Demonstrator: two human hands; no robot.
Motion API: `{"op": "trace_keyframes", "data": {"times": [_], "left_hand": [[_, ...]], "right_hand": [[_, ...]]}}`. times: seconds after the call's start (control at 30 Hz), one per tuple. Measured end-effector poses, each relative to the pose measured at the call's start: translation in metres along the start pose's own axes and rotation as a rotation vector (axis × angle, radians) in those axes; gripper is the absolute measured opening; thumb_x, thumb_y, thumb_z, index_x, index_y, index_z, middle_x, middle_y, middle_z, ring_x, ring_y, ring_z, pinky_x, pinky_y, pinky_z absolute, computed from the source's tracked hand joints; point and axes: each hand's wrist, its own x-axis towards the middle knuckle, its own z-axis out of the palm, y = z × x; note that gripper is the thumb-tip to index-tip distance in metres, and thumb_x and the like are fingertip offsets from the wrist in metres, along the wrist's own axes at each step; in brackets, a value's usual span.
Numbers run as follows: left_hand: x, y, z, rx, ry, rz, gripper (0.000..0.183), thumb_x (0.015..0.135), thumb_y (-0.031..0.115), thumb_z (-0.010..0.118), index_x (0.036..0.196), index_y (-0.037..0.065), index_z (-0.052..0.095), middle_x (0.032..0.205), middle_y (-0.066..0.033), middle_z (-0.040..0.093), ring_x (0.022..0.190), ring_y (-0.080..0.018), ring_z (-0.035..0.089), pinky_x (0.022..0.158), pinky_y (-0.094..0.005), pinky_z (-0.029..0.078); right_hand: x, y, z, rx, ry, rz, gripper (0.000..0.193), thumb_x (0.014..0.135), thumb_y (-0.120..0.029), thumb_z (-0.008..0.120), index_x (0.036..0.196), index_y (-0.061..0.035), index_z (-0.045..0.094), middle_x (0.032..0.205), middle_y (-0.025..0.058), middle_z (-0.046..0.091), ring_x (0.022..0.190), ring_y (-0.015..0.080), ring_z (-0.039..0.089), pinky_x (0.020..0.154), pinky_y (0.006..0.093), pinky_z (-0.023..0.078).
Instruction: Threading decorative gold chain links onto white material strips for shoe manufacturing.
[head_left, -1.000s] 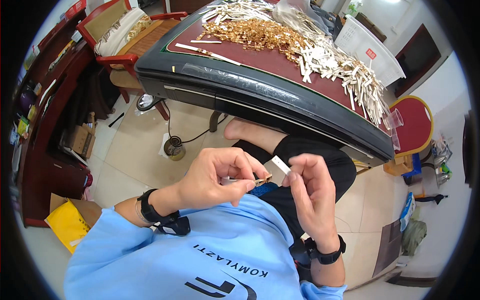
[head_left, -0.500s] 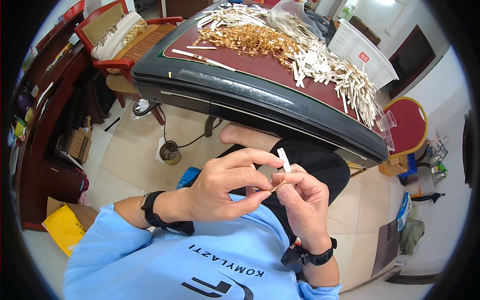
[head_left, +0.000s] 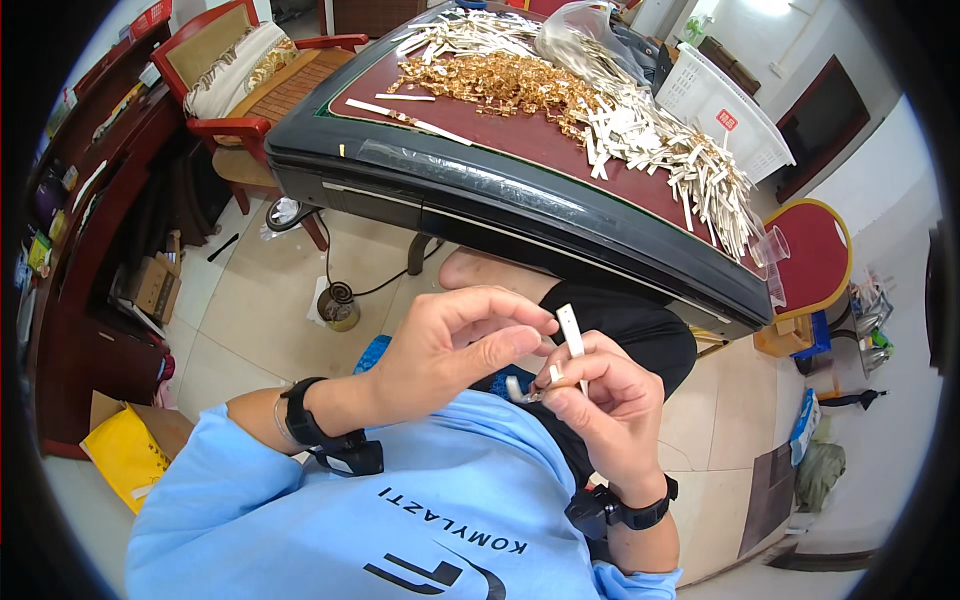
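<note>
Over my lap, my right hand [head_left: 610,405] pinches a narrow white strap [head_left: 570,330] with small holes, its upper end sticking up past my fingers. A short, curled pale end [head_left: 518,390] with a small fitting pokes out beside my right thumb; just how it joins the strap is hard to make out. Close on the left, my left hand [head_left: 455,345] has its fingers stretched and the thumb apart, with nothing visible in it. Its fingertips are near the strap's upper part, and some fingers are hidden behind the thumb.
Ahead stands a dark-edged table [head_left: 400,165] with a red top. On it lie a heap of small gold metal pieces [head_left: 500,80], piles of white straps [head_left: 710,180], and one long strap with a gold fitting [head_left: 405,118]. A white basket [head_left: 725,110] sits beyond; a red chair [head_left: 812,245] is right.
My left hand has let go of the piece between my hands and its fingers have straightened. The right hand keeps its pinch, and a curled end now shows beside the thumb.
</note>
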Motion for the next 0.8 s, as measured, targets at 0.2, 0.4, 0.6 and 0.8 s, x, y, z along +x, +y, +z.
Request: {"op": "trace_keyframes", "data": {"times": [0.2, 0.4, 0.6, 0.8], "left_hand": [[0.003, -0.007, -0.008, 0.062, -0.108, -0.018, 0.014, 0.092, 0.007, 0.066, 0.1, -0.004, 0.07, 0.101, -0.0069, 0.066, 0.088, -0.0102, 0.06, 0.077, -0.025, 0.049], [0.0, -0.007, -0.008, 0.016, -0.108, -0.064, 0.013, 0.092, 0.007, 0.066, 0.098, -0.004, 0.069, 0.102, -0.0066, 0.065, 0.09, -0.0103, 0.06, 0.08, -0.0256, 0.049], [0.001, -0.01, -0.011, -0.023, -0.075, -0.068, 0.009, 0.093, 0.004, 0.059, 0.095, -0.001, 0.066, 0.107, -0.0144, 0.066, 0.096, -0.0187, 0.064, 0.085, -0.0333, 0.052], [0.003, -0.004, -0.027, -0.323, 0.044, -0.102, 0.005, 0.089, 0.008, 0.059, 0.086, 0.004, 0.058, 0.102, -0.0218, 0.068, 0.096, -0.0309, 0.069, 0.089, -0.043, 0.053]], "right_hand": [[-0.001, -0.009, 0.002, -0.342, -0.082, -0.03, 0.011, 0.078, 0.001, 0.076, 0.086, 0.0002, 0.07, 0.085, 0.0047, 0.062, 0.07, 0.009, 0.054, 0.059, 0.0219, 0.041], [-0.002, -0.002, 0.002, -0.345, -0.116, -0.054, 0.012, 0.077, -0.001, 0.077, 0.087, -0.0029, 0.069, 0.083, 0.0045, 0.065, 0.07, 0.0125, 0.06, 0.061, 0.0246, 0.046], [-0.002, -0.003, 0.001, -0.297, -0.181, 0.001, 0.011, 0.078, -0.001, 0.075, 0.087, -0.0016, 0.068, 0.087, 0.0063, 0.066, 0.075, 0.015, 0.062, 0.066, 0.0262, 0.048], [-0.01, -0.006, -0.015, -0.293, -0.125, -0.016, 0.011, 0.079, 0.0, 0.073, 0.086, -0.0002, 0.065, 0.103, 0.0124, 0.067, 0.091, 0.0198, 0.064, 0.082, 0.0302, 0.049]]}}
